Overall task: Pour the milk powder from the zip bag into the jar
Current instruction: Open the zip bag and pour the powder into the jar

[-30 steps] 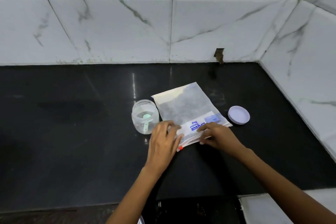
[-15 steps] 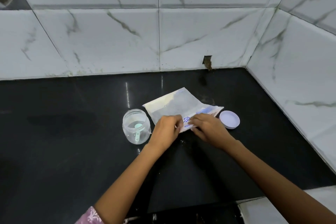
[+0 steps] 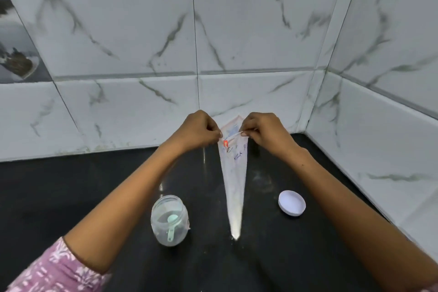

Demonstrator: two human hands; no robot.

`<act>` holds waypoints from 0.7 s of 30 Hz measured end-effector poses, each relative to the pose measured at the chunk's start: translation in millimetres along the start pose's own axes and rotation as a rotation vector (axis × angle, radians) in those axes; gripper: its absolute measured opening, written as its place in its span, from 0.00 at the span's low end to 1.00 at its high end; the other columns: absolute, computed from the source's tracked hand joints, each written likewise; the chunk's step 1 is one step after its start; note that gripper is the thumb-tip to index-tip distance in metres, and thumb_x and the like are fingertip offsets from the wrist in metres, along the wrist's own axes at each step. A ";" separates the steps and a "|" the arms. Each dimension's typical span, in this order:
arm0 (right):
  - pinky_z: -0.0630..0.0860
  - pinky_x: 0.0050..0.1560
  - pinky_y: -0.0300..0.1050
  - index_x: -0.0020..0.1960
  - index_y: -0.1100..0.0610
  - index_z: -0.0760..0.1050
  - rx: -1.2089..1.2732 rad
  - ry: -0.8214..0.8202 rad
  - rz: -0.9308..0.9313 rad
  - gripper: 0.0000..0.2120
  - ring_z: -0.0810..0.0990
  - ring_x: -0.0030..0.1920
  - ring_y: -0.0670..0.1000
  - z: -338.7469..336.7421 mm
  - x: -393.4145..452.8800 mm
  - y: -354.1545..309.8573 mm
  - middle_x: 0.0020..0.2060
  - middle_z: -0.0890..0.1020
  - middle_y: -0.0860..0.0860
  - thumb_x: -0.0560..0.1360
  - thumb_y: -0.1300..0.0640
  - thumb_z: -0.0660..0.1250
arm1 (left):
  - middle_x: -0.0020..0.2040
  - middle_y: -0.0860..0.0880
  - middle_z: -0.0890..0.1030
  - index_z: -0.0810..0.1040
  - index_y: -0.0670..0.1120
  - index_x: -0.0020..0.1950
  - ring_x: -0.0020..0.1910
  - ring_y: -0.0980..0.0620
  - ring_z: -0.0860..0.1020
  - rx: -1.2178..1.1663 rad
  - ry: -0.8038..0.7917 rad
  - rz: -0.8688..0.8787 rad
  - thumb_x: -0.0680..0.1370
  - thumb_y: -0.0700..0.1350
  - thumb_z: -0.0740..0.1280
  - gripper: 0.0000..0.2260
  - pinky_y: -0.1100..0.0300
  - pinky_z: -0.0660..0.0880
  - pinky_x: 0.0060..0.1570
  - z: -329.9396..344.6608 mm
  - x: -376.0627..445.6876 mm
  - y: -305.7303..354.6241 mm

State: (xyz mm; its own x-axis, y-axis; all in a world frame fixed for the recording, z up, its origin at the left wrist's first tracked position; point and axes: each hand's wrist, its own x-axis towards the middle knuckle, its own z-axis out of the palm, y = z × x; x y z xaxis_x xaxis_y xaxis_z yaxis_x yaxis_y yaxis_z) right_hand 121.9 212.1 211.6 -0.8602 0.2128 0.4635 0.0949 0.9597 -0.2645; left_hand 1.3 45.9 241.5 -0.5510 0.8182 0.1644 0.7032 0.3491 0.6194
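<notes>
Grip: the left hand (image 3: 198,131) and the right hand (image 3: 264,131) each pinch the top edge of the zip bag (image 3: 233,180), fingers curled, one hand at each end of the seal strip. A small orange tab shows at the left end, just below the left fingertips. Whether the seal is parted or closed cannot be read from this view (the strip between the hands is thin and partly hidden by the fingers).

Bag: held up in the air, hanging straight down and seen nearly edge-on, narrowing to a point whose tip is at or just above the black countertop (image 3: 71,185). Handwriting on its side reads "MILK".

Surroundings: the jar (image 3: 169,220) stands upright and open on the countertop, left of the bag's tip and apart from it, with a pale green scoop (image 3: 171,225) inside. The white lid (image 3: 292,202) lies flat on the right, well apart from the jar. White marble-pattern tiles form the far and right walls.

Step in hand, as judged: opening the bag's mouth; no powder is leaving the bag.

Next move calls for: the seal pulled fully apart, then the bag carried left over the jar's mouth and tipped slowly, one corner of the opening aimed into the narrow rim.
</notes>
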 end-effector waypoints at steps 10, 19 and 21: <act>0.76 0.54 0.37 0.54 0.60 0.81 0.433 -0.054 0.148 0.12 0.81 0.52 0.47 -8.3 -24.8 3.8 0.53 0.83 0.52 0.74 0.68 0.63 | 0.46 0.50 0.80 0.84 0.47 0.45 0.45 0.52 0.76 0.288 0.123 0.325 0.73 0.52 0.72 0.08 0.57 0.71 0.40 48.6 -19.3 21.8; 0.79 0.43 0.31 0.57 0.54 0.78 0.550 0.235 0.396 0.17 0.82 0.46 0.39 17.9 -87.8 14.9 0.46 0.83 0.44 0.69 0.55 0.75 | 0.45 0.51 0.83 0.85 0.49 0.47 0.47 0.50 0.76 0.340 0.272 0.342 0.76 0.49 0.68 0.07 0.60 0.66 0.37 81.3 -6.0 18.9; 0.78 0.45 0.30 0.58 0.54 0.76 0.536 0.270 0.431 0.19 0.82 0.44 0.38 25.6 -89.7 16.9 0.43 0.83 0.44 0.69 0.59 0.75 | 0.46 0.51 0.83 0.85 0.49 0.48 0.47 0.50 0.76 0.333 0.281 0.352 0.77 0.49 0.68 0.07 0.60 0.68 0.37 84.0 -5.1 19.5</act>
State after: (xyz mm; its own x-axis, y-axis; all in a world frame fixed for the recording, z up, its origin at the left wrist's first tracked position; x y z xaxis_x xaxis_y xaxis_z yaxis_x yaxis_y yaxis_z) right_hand 187.8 204.6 144.0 -0.6424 0.6544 0.3988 0.0791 0.5742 -0.8149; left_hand 55.5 86.9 188.3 -0.3235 0.7744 0.5438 0.9453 0.2392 0.2217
